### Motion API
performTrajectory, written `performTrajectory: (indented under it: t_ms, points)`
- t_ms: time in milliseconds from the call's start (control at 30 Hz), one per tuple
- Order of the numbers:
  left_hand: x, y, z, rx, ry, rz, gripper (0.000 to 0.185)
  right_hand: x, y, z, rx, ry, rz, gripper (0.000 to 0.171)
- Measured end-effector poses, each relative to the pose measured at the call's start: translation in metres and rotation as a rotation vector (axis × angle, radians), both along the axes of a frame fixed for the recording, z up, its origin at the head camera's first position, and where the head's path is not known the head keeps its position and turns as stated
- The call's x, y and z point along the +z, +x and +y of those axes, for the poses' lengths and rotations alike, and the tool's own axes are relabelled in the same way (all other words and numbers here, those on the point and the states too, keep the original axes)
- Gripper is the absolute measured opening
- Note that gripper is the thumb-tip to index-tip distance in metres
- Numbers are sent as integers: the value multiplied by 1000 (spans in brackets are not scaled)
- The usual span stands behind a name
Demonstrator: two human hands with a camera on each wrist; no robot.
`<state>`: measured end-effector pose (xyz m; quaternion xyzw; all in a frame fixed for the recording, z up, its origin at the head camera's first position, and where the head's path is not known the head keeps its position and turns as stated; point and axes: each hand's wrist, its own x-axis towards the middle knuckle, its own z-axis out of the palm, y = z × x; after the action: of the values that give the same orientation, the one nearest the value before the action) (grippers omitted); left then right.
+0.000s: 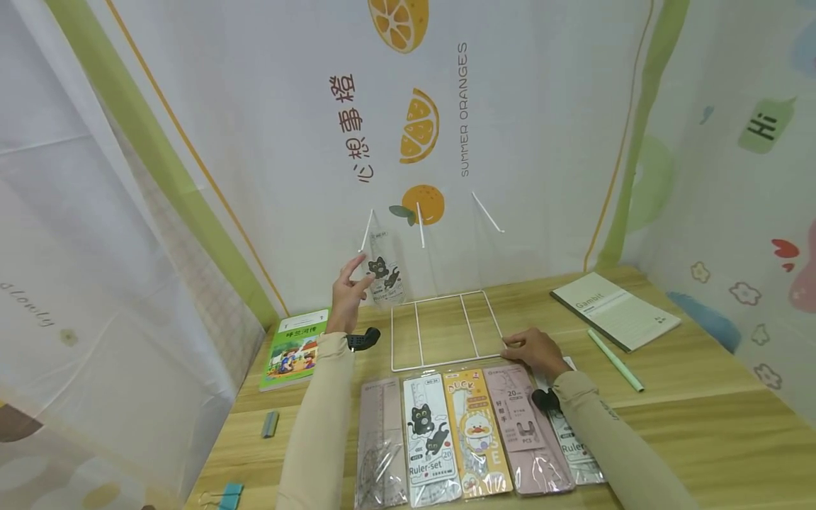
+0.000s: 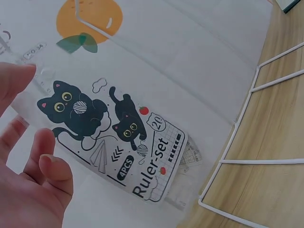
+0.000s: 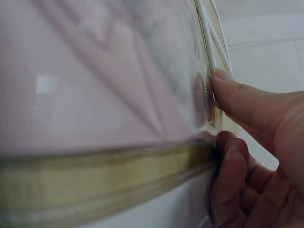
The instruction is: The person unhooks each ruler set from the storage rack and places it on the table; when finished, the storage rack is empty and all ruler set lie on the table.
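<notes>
A clear-packed ruler set [image 1: 385, 273] with black cats hangs from the left prong of a white wire rack [image 1: 446, 363]. Beside it is my left hand [image 1: 349, 294], its fingers spread and loosely bent. In the left wrist view the cat ruler set [image 2: 118, 137] hangs at an angle past the fingertips, and no finger closes round it. My right hand [image 1: 538, 350] pinches the near right corner of the rack's base. The right wrist view has the thumb [image 3: 237, 92] against the white wire, with curled fingers below. The other two prongs carry nothing.
Several packed ruler sets lie in a row in front, among them a pink one [image 1: 532, 432] and a yellow duck one [image 1: 478, 432]. A green book [image 1: 296, 350], a binder clip [image 1: 270, 424] and a teal clip [image 1: 231, 496] are left. A notebook [image 1: 615, 310] and green pen [image 1: 615, 360] are right.
</notes>
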<state>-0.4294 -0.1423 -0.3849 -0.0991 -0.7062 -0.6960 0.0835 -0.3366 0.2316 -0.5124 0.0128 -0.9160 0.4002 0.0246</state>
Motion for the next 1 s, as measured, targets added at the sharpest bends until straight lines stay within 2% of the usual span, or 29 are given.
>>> performTrajectory:
  t_ms: [300, 533, 733, 1000]
  points:
    - [9, 4, 6, -34, 0, -52, 55, 0, 1, -1, 2, -30, 1, 46]
    - [9, 9, 2, -57, 29, -40, 51, 0, 2, 1, 10, -31, 11, 45]
    - [8, 21, -7, -71, 33, 7, 40, 0, 2, 0, 2, -24, 13, 44]
    - [7, 45, -19, -93, 21, 60, 28, 0, 2, 0, 14, -15, 4, 47]
